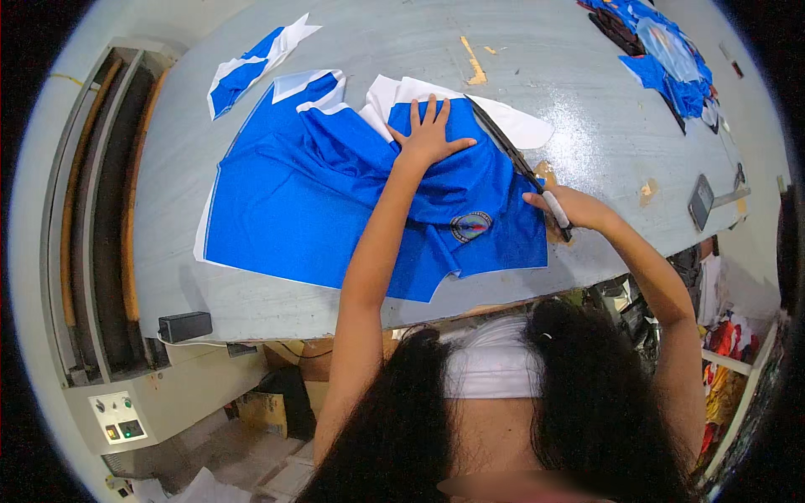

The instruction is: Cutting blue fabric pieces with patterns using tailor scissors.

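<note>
A large piece of blue fabric with white edges and a round emblem lies spread and rumpled on the grey table. My left hand rests on its upper part, fingers spread. My right hand, at the fabric's right side, is closed on long dark scissors with a white-wrapped handle. The blades point up and away along the blue fabric's right edge, beside a white piece of fabric; whether they are open is unclear.
The table bears small blue-and-white scraps at upper left, piled clothing at upper right, a dark metal object at right and a black block at front left. A roller machine stands along the left side.
</note>
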Demonstrator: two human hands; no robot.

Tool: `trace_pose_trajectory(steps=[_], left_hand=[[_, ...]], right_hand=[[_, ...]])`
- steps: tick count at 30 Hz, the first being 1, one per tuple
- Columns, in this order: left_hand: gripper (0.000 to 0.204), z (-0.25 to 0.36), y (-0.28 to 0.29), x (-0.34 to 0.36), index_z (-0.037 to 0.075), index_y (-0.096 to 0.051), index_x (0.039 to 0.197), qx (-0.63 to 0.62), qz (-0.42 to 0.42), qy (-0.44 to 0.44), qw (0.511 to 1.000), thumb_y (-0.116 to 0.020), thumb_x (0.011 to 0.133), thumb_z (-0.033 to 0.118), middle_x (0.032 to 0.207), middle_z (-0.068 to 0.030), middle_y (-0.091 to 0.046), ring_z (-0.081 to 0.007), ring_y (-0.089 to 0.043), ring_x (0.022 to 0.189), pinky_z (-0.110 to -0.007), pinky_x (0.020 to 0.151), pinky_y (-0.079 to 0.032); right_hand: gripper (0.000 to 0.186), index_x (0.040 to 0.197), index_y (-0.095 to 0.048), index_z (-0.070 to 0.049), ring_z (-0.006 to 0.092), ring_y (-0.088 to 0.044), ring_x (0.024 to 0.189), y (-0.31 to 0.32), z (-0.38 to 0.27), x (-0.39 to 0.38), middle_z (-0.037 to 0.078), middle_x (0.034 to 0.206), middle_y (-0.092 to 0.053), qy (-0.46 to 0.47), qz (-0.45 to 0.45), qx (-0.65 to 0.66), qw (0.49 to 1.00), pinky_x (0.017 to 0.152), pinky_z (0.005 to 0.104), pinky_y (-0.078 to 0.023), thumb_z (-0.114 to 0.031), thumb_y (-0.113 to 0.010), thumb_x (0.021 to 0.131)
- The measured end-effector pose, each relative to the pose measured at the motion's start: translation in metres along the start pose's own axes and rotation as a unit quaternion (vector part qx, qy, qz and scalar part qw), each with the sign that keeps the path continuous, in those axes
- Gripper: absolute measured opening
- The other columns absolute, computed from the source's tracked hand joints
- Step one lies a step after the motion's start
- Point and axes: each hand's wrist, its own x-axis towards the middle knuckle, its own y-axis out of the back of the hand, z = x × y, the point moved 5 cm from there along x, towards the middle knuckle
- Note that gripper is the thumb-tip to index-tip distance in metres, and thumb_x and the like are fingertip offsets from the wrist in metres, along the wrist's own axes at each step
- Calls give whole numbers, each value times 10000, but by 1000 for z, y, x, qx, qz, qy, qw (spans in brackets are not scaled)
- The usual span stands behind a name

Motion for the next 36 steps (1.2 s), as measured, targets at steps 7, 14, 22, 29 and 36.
trace_pose_trajectory(steps=[7,14,22,29,36], left_hand=[[1013,-1,0,1,215,-142,1417,1,-8,3,1000,-501,641,757,1488,-52,-25,-320,52,1356,-718,930,21],[1015,-3,2,3,224,-142,1417,3,-10,4,1000,-490,634,769,1488,-42,-24,-321,52,1356,-723,923,28],[790,18,1,2,141,-337,1350,78,136,-32,987,-487,748,630,1451,-144,-159,-342,-108,1339,-744,900,-6],[646,52,-22,-11,82,-353,1332,55,276,13,959,-410,852,512,1393,-155,-307,-300,-258,1303,-694,951,-99],[661,48,-20,-62,172,-390,1326,63,99,-83,990,-501,795,551,1430,-155,-226,-368,-184,1316,-692,950,-88]], right_hand=[[619,543,-478,-12,190,-541,425,0,3,2,84,468,-505,-5,-2,8,1000,455,325,-424,-512,-383,897],[578,550,-483,-36,175,-539,417,4,6,4,73,474,-514,20,21,12,1000,422,311,-420,-502,-423,885],[575,626,-519,-25,171,-528,425,-4,28,-25,69,495,-518,1,-12,183,983,417,301,-428,-550,-453,853],[609,553,-516,-40,176,-535,423,-46,58,-62,68,468,-512,-7,49,352,935,435,296,-436,-546,-407,873],[578,827,-560,12,249,-607,711,-58,95,-139,154,710,-595,-45,3,221,974,636,323,-460,-551,-431,860]])
